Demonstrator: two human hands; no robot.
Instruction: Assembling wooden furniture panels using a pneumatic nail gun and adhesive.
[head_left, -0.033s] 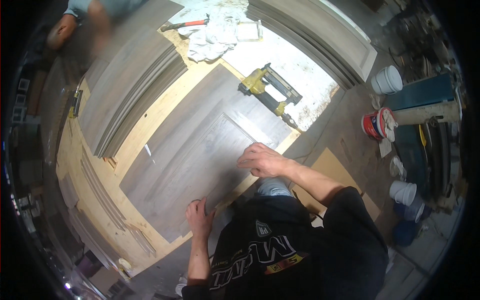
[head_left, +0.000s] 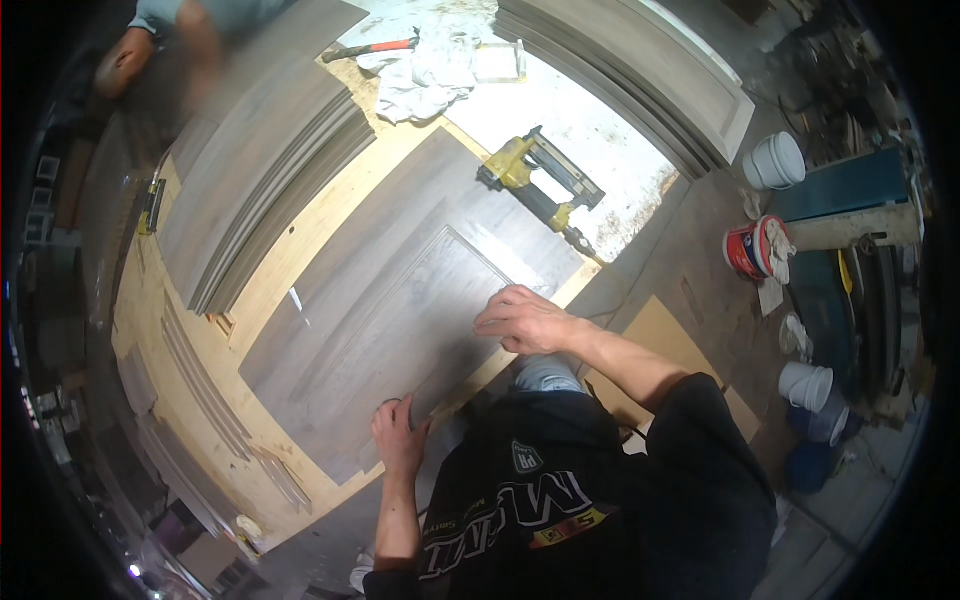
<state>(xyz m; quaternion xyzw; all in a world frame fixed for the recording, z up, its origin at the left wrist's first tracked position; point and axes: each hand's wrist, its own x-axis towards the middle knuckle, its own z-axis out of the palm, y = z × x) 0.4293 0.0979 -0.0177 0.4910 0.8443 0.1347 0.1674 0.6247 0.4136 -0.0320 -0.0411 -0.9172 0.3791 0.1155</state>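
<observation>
A grey-brown wooden door panel (head_left: 350, 300) with a raised moulding frame lies flat on the bench before me. My right hand (head_left: 525, 320) is at its near right part, by the moulding, fingers bent and pressed together; whatever lies under the fingertips is hidden. At the panel's near edge rests my left hand (head_left: 400, 438), thumb apart from the fingers, with nothing seen in it. A yellow-and-black nail gun (head_left: 540, 180) lies across the panel's far right corner, its hose fitting toward the right edge.
Beyond the panel are stacked grey panels (head_left: 270, 190), a white cloth (head_left: 425, 75) and a red-handled hammer (head_left: 375, 48). Thin wood strips (head_left: 205, 385) lie on the bench's left. Another person's hand (head_left: 128, 62) shows at upper left. Buckets, including a red one (head_left: 748, 250), stand on the right.
</observation>
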